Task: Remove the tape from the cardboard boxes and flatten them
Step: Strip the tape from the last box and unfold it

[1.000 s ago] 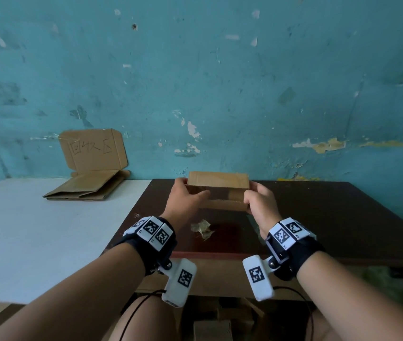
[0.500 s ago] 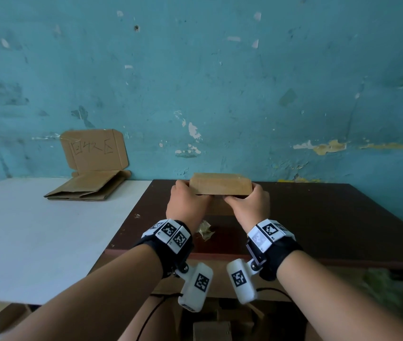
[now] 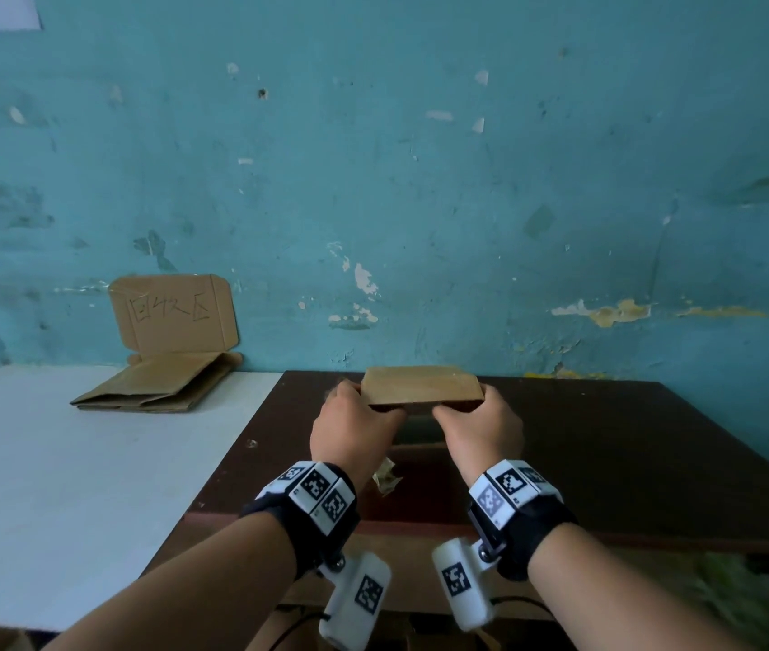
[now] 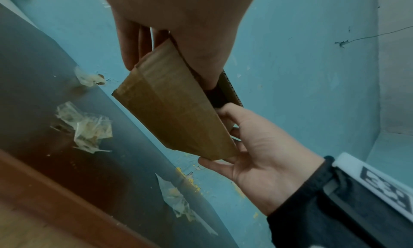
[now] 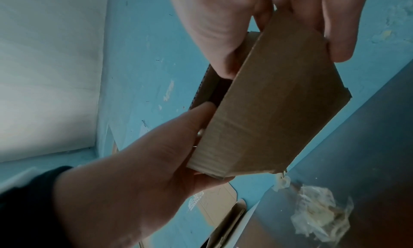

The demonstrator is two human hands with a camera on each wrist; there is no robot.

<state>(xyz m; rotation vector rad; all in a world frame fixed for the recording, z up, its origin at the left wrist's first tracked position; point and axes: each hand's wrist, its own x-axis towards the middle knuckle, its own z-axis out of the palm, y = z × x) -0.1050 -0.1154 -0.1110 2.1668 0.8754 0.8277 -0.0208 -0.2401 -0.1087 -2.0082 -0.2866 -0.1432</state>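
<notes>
A small brown cardboard box (image 3: 421, 386) is held in the air above the dark brown table (image 3: 631, 439), in front of the blue wall. My left hand (image 3: 355, 427) grips its left end and my right hand (image 3: 481, 427) grips its right end. In the left wrist view the box (image 4: 174, 106) shows a gap along one edge, with my left thumb (image 4: 201, 57) in it and my right hand (image 4: 257, 145) under the far end. The right wrist view shows the box (image 5: 274, 96) from below, both thumbs at that gap. Crumpled clear tape (image 3: 387, 479) lies on the table below.
Flattened cardboard (image 3: 157, 382) lies on the white table (image 3: 68, 486) at the left, with a cardboard sign (image 3: 173, 317) leaning on the wall behind it. More tape scraps (image 4: 176, 198) lie on the dark table. A cardboard piece shows under the table edge.
Both hands drew closer together and nearer to me, and the box tipped so that its broad face turned upward. The thumbs moved in along its near edge.
</notes>
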